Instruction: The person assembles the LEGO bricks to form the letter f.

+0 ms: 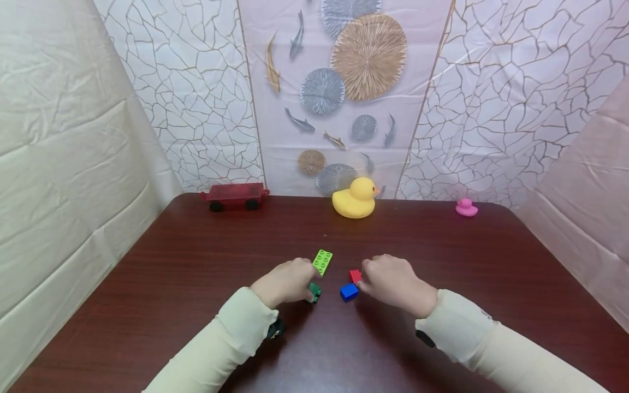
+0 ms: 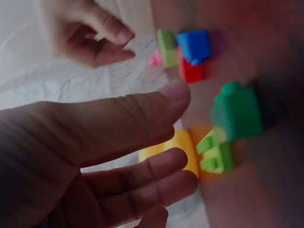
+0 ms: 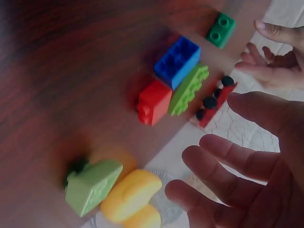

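My left hand (image 1: 289, 281) hovers by a dark green brick (image 2: 237, 113), thumb and fingers apart with nothing between them in the left wrist view. Just beyond it lies a flat lime-green studded brick (image 1: 322, 262). On the other side, my right hand (image 1: 393, 281) is beside a red brick (image 3: 155, 101), its fingers (image 3: 223, 175) loosely bent and holding nothing. A blue brick (image 1: 349, 292) sits near the red one, its hollow underside showing in the right wrist view. A pale green brick (image 3: 93, 186) also stands there; in the head view my right hand seems to hide it.
Along the back edge of the dark wooden table (image 1: 196, 284) stand a red toy wagon (image 1: 236, 195), a large yellow duck (image 1: 355, 201) and a small pink duck (image 1: 466, 207). Patterned cloth (image 1: 206, 98) hangs behind, with plain cloth at both sides.
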Demonstrator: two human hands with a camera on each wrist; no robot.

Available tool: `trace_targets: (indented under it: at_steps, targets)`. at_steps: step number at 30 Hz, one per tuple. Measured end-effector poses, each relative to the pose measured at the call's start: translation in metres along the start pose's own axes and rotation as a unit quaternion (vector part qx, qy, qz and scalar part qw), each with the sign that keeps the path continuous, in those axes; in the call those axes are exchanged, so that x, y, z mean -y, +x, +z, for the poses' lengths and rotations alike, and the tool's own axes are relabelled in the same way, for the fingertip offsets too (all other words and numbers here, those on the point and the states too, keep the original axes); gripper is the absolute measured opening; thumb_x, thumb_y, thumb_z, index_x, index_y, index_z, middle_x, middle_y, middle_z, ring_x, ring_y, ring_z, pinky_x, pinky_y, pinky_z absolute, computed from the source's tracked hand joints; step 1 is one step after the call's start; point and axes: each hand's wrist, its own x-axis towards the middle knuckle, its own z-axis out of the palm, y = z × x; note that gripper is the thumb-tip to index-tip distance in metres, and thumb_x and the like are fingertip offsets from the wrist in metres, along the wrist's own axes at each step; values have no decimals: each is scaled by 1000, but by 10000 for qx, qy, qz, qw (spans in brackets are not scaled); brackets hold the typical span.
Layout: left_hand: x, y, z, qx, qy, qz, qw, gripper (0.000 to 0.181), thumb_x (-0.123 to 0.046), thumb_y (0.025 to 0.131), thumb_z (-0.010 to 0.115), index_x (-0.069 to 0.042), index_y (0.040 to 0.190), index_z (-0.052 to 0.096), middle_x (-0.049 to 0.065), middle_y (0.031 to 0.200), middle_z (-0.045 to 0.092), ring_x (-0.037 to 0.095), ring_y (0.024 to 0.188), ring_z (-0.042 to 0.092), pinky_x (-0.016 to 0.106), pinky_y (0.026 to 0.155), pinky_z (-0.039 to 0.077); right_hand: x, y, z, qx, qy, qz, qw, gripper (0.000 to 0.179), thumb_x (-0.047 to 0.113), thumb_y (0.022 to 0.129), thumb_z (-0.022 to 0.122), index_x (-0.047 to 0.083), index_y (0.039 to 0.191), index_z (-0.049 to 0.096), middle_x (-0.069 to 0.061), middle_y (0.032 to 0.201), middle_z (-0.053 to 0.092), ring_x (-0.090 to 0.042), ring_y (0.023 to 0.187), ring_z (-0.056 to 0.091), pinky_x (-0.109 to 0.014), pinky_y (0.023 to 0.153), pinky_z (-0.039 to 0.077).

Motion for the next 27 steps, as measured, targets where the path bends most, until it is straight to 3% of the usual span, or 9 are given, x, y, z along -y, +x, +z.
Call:
trace_targets:
  at_steps: [8,18,21,27]
  targets:
    - [-6,9,16,74,323,-215,9992,22,-16,59,79,-18,78,67,1,84,55,14,72,53,28,60,44,11,8,12,234,141,24,9996,39,37,73,66,13,54,41,3,45,31,-11,41,32,-26,36,26]
    - [-12,12,21,40,1040,-137,9945,20,-12,60,78,-14,64,58,5,76,52,13,57,47,27,49,40,18,13,28,288,544,11,9981,41,39,69,70,15,48,44,2,43,38,-11,38,38,-27,35,32]
    - [-10,14,20,134,889,-237,9957,22,-13,62,77,-12,63,55,5,76,51,13,57,47,27,51,40,19,15,31,271,601,41,9978,39,36,69,71,15,50,44,2,44,38,-11,39,38,-27,35,32]
    - [-6,18,15,435,-394,-278,9979,17,-18,68,75,-13,68,59,-3,67,50,9,62,48,22,57,40,19,16,33,211,600,-27,9980,38,27,68,73,13,51,42,4,47,32,-10,40,32,-26,34,30]
